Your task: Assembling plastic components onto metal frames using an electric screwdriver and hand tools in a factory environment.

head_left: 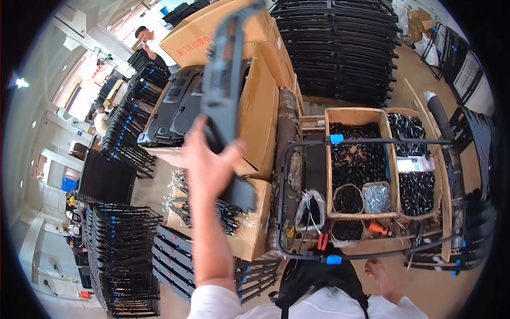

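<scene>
My left hand [204,159] reaches up and grips a long black plastic panel [223,80] with a vented section. The panel is tilted nearly upright and smeared by motion at its top. Just behind it, an open cardboard box [260,117] holds several similar black plastic panels [183,106]. My right hand [376,270] hangs low by my body, holding nothing I can see, its fingers loosely bent and apart. Close to it lies a black tubular frame [372,257] with rounded corners and blue tape, resting across the workbench.
Wooden trays [326,159] on the bench hold black small parts and silvery screws [376,198]. Red-handled pliers [322,241] lie near the front edge. Bundled cables [212,215] sit on a carton at left. Stacked black frames [334,53] stand behind; a person [159,45] is at far left.
</scene>
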A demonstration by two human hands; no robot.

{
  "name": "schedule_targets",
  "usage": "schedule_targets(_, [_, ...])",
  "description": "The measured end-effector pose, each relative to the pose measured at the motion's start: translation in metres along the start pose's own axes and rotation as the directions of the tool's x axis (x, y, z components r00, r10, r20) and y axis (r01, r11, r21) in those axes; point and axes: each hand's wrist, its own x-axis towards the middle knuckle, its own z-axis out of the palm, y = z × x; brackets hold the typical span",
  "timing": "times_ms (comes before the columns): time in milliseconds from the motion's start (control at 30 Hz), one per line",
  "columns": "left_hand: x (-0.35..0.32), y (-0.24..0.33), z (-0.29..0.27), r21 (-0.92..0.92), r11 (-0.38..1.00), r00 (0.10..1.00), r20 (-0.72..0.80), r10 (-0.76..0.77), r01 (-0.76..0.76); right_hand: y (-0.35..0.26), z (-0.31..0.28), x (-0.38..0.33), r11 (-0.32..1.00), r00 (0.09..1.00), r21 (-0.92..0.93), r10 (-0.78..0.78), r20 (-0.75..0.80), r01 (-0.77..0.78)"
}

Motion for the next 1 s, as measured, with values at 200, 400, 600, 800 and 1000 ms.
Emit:
schedule_targets(200, [-0.194,-0.018,0.118,-0.004,0.987,0.976,0.151,-0.159,0.162,-0.027,0.026,-0.076,0.981,0.983,-0.176,-0.104,-0.153,0.077])
schedule_targets(400, [-0.289,-0.050,0.177,0.134,0.945,0.913,0.249,-0.324,0.298,0.008,0.014,-0.123,0.960,0.986,-0.279,-0.064,-0.157,0.018])
schedule_targets(600, [-0.311,-0.048,0.193,0.225,0.942,0.935,0.199,-0.293,0.247,0.018,0.005,-0.098,0.931,0.985,-0.354,-0.136,-0.109,0.089])
schedule_targets(800, [-0.312,-0.037,0.200,0.299,0.930,0.931,0.226,-0.287,0.214,0.002,-0.026,-0.071,0.849,0.970,-0.488,-0.244,-0.024,0.201])
schedule_targets(1000, [-0.310,-0.060,0.201,0.304,0.940,0.944,0.232,-0.233,0.157,-0.065,-0.029,-0.056,0.909,0.963,-0.318,-0.251,0.093,0.268])
